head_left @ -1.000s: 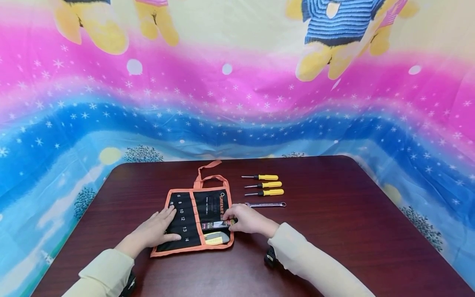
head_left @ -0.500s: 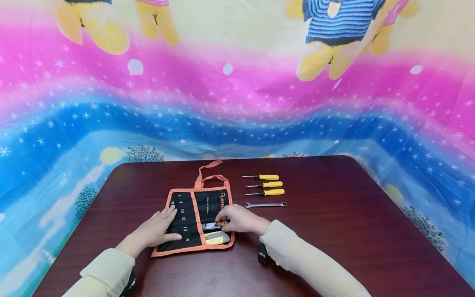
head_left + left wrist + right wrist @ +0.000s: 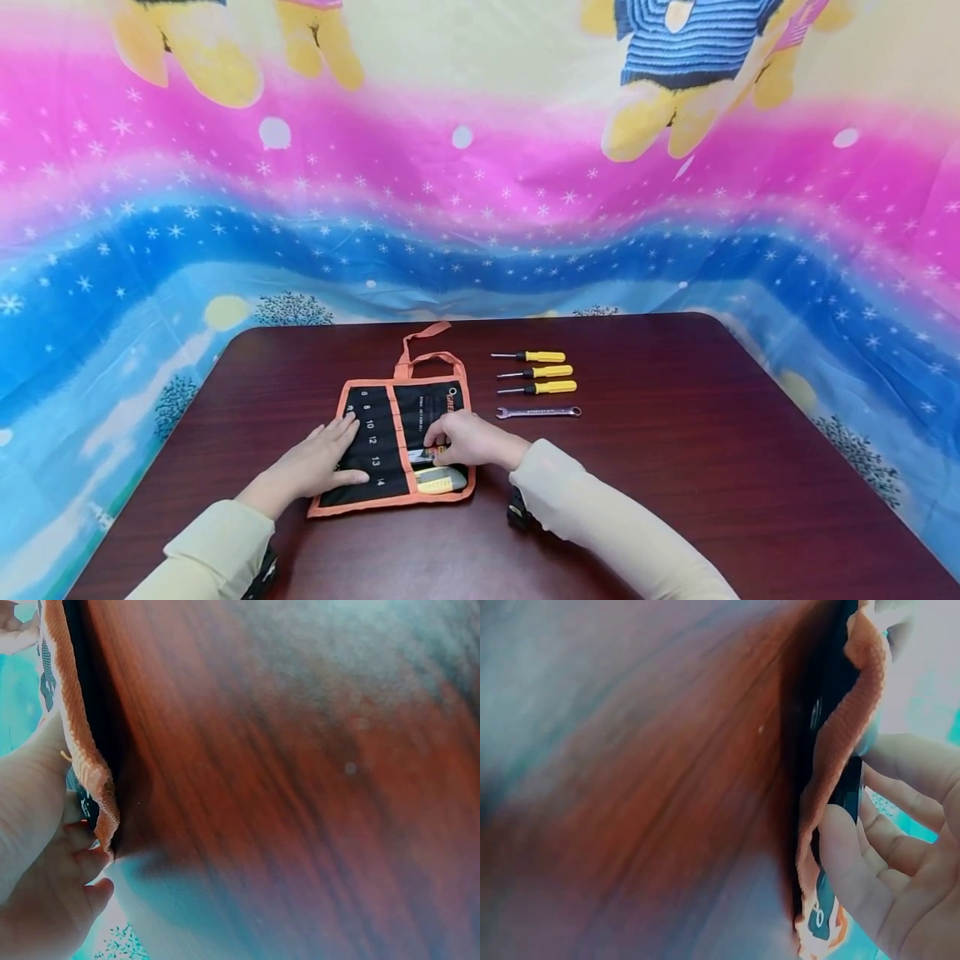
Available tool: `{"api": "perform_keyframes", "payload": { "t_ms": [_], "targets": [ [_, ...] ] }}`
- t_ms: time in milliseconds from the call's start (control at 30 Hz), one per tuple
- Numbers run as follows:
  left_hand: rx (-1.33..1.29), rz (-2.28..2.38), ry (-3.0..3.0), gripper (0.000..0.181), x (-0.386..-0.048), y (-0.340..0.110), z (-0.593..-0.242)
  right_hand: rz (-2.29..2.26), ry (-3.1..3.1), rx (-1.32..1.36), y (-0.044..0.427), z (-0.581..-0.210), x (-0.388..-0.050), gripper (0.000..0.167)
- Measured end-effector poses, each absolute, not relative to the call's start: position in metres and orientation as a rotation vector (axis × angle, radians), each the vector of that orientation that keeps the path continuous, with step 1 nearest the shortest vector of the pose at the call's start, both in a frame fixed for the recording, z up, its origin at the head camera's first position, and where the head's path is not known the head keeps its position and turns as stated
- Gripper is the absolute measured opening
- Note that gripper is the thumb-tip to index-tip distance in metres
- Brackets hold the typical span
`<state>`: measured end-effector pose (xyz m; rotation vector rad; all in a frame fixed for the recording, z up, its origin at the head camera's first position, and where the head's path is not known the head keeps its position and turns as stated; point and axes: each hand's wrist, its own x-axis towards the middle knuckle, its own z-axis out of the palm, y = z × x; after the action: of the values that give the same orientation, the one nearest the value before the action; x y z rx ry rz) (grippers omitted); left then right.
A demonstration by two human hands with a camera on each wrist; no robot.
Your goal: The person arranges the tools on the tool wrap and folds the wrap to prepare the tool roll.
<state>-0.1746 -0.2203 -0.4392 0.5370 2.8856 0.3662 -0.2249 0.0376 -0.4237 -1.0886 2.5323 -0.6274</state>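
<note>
A black pouch with orange edging [image 3: 400, 492] lies unfolded on the table, numbers printed down its left half. Spread flat, the left hand [image 3: 311, 462] rests on the pouch's left side. The right hand [image 3: 472, 440] pinches a small dark packet [image 3: 422, 455] with a printed label, whose left end is at the pouch's middle orange band. Below the packet, a yellow and grey utility knife [image 3: 441, 480] sits in the pouch. In the right wrist view, thumb and fingers of the right hand [image 3: 900, 847] hold the dark packet [image 3: 847, 791] by the orange edge.
Right of the pouch, three yellow-handled screwdrivers [image 3: 551, 357] lie in a column, with a silver wrench [image 3: 538, 412] below them. An orange strap [image 3: 405, 354] trails from the pouch's far edge. A printed cloth [image 3: 480, 208] hangs behind the table [image 3: 675, 467].
The right hand has moved left over the pouch with the packet, covering more of it; less of the packet shows. The left hand has stayed in place.
</note>
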Motion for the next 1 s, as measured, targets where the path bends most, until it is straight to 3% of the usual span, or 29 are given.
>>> {"api": "perform_keyframes", "payload": {
  "t_ms": [1000],
  "targets": [
    [0.578, 0.31, 2.919, 0.088, -0.172, -0.217, -0.438, -0.737, 2.543, -1.043, 0.017, -0.423, -0.217, 0.026]
  ]
}}
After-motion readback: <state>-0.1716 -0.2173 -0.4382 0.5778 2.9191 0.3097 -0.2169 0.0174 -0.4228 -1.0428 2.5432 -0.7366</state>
